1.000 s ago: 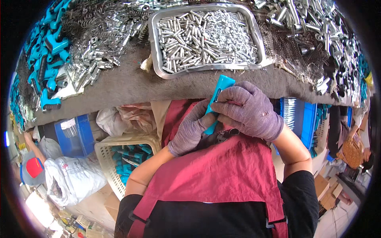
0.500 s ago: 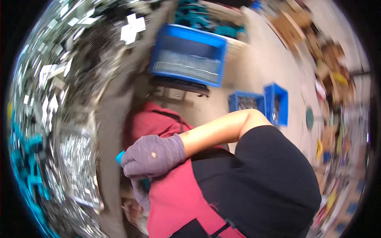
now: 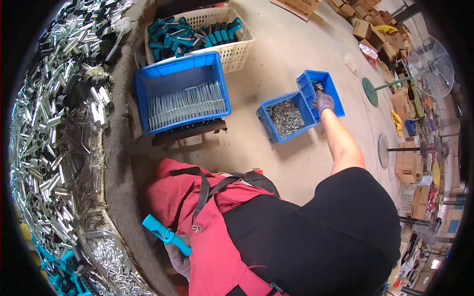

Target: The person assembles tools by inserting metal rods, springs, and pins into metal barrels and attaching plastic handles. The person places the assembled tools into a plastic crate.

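Observation:
My left hand [image 3: 178, 257], in a grey-purple glove, is closed round the lower end of a teal plastic handle [image 3: 165, 234] at the front of my red apron. Part of this hand is hidden by the apron and the handle. Stretched out to the right, my right hand [image 3: 324, 101] in a similar glove dips into a blue bin [image 3: 335, 93]. Its fingers are curled at small dark and silvery pieces, and what they grip is too small to name. Beside it stands another blue bin [image 3: 264, 126] full of small metal parts [image 3: 287, 118].
A blue crate [image 3: 140, 96] of upright metal rods stands ahead, before a cream basket [image 3: 242, 55] of teal handles. At left, the bench carries heaps of metal tubes [image 3: 47, 133], springs and a tray of small parts [image 3: 111, 254]. Fans [image 3: 431, 66] and cartons [image 3: 368, 34] stand far right.
My right hand has left the front of my body, beside the left hand, and reached into the blue bin at right. The teal handle now shows more fully. The view has shifted and sharpened.

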The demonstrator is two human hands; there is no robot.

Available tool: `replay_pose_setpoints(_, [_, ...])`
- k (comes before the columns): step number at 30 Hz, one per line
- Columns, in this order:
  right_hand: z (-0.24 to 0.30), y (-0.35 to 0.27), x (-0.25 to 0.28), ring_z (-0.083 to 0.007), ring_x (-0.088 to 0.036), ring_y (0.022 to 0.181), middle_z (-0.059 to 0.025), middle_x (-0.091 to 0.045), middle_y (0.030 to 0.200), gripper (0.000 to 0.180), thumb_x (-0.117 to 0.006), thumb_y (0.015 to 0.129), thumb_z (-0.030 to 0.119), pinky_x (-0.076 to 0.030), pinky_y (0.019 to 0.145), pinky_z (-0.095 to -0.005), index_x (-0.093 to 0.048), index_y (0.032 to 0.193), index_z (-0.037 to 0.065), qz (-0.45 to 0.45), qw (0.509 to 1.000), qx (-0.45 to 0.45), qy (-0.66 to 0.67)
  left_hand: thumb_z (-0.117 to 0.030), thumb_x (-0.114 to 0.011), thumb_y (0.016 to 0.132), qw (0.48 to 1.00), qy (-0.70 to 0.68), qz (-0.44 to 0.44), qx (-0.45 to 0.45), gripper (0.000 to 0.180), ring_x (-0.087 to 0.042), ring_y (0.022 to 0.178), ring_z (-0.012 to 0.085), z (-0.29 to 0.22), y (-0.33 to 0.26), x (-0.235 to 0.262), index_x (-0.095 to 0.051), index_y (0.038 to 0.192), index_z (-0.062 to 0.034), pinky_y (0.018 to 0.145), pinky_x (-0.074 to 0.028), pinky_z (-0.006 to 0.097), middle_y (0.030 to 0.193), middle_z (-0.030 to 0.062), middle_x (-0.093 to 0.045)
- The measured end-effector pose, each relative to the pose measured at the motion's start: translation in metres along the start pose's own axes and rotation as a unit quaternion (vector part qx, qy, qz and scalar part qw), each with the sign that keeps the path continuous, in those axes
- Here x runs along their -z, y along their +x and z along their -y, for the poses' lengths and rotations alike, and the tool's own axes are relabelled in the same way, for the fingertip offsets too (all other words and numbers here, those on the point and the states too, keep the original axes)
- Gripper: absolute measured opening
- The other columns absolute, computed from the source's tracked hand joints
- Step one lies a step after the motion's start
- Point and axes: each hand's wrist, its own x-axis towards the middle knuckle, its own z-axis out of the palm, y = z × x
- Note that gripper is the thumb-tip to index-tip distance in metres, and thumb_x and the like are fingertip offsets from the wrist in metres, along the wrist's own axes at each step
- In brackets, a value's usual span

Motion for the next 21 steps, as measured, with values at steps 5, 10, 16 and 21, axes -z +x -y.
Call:
replay_pose_setpoints(5, [0.033, -0.056, -0.134, -0.0192, -0.060, 0.075, -0.0099, -0.065, 0.083, 0.027, -0.055, 0.082, 0.020, -0.047, 0.066, -0.0316, -0.064, 0.094, -0.002, 0.118, 0.969, 0.179, -0.123, -0.012, -0.058, 0.083, 0.953, 0.272, -0.063, -0.120, 0.023, -0.053, 0.065, 0.0162, -0.008, -0.006, -0.007, -0.054, 0.104, -0.0018, 0.060, -0.046, 0.028, 0.080, 0.0082, -0.055])
replay_pose_setpoints(10, [0.205, -0.315, -0.241, -0.0144, -0.059, 0.079, -0.0055, -0.063, 0.091, 0.025, -0.059, 0.086, 0.013, -0.046, 0.071, -0.0271, -0.060, 0.108, 0.001, 0.437, 0.744, 0.505, 0.030, -0.023, -0.051, 0.089, 0.946, -0.238, -0.153, 0.157, 0.029, -0.054, 0.062, 0.0121, -0.021, 0.006, -0.039, -0.044, 0.111, -0.0058, 0.055, -0.046, 0.024, 0.078, 0.0042, -0.055])
replay_pose_setpoints(16, [0.284, -0.569, -0.293, -0.0302, -0.060, 0.079, -0.0119, -0.061, 0.091, 0.022, -0.062, 0.078, 0.008, -0.050, 0.069, -0.0327, -0.063, 0.100, 0.007, 0.514, 0.203, 0.834, 0.006, -0.027, -0.053, 0.089, 0.944, -0.209, -0.250, 0.052, 0.043, -0.052, 0.073, 0.0101, -0.032, -0.048, -0.045, -0.042, 0.123, -0.0043, 0.067, -0.044, 0.024, 0.082, 0.0029, -0.056])
replay_pose_setpoints(21, [0.271, -0.675, -0.332, -0.0276, -0.061, 0.082, -0.0076, -0.061, 0.092, 0.019, -0.055, 0.083, 0.017, -0.050, 0.071, -0.0366, -0.063, 0.100, 0.015, 0.420, 0.068, 0.903, -0.059, -0.038, -0.064, 0.080, 0.885, -0.301, -0.355, 0.018, 0.055, -0.054, 0.077, 0.0126, -0.033, -0.083, -0.046, -0.044, 0.120, -0.0052, 0.073, -0.045, 0.027, 0.084, 0.0047, -0.056])
